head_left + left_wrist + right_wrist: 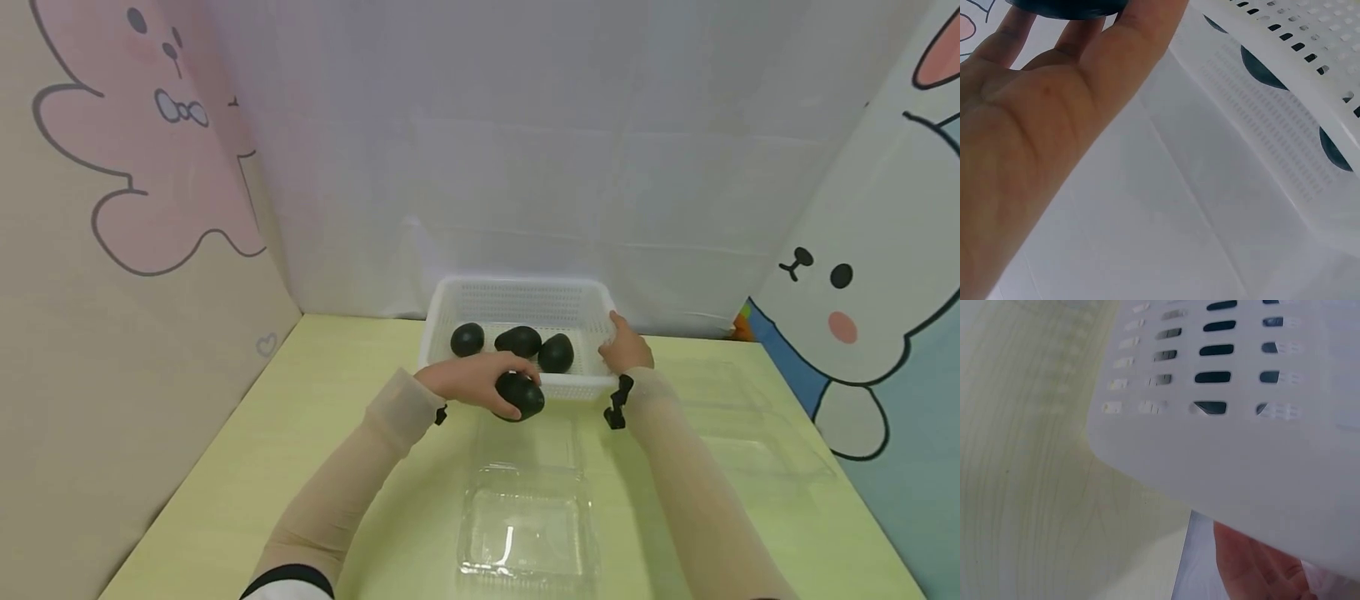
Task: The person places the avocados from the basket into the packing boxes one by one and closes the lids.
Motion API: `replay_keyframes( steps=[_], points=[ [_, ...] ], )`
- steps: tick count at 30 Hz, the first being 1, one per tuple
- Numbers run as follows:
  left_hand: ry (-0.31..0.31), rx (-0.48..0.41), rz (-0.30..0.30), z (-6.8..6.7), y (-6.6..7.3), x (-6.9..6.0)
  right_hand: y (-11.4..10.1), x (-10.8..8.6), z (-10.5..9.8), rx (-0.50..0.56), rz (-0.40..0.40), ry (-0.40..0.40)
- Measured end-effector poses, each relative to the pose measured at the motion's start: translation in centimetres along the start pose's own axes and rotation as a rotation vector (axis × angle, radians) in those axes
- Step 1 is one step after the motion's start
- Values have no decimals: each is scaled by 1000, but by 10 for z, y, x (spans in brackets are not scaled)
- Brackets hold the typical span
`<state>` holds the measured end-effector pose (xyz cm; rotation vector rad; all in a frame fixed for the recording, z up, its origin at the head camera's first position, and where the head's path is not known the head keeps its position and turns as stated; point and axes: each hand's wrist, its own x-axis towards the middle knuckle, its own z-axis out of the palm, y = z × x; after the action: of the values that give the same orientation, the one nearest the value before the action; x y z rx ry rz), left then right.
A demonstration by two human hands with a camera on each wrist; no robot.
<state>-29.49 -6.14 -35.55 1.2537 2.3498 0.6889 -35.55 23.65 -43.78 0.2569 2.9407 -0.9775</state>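
Note:
My left hand (480, 379) grips a dark green avocado (521, 395) just in front of the near wall of a white plastic basket (577, 385). In the left wrist view, the fingers of that hand (1041, 106) curl round the avocado's underside (1072, 7). Inside the basket lie a left avocado (467, 339), a middle one (517, 341) and a right one (556, 353). At the basket's right end, my right hand (627, 346) holds the rim. The right wrist view shows part of this hand (1257, 565) beyond the slotted basket wall (1222, 462).
A clear plastic clamshell box (527, 529) lies opened on the pale yellow table (360, 358), nearer than the basket. More clear plastic containers (742, 417) lie at the right. A white curtain (525, 167) hangs behind the basket.

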Motion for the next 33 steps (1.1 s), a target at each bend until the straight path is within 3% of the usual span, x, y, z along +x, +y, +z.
replay_keyframes(
  steps=[7,22,33],
  points=[
    [5,20,16,9,2,-2,0,3,1,-1,10,-1],
    [-14,-20,14,20,4,-13,0,3,2,-5,22,-5],
    [2,-8,59,27,7,-25,1,4,2,8,13,4]
  ],
)
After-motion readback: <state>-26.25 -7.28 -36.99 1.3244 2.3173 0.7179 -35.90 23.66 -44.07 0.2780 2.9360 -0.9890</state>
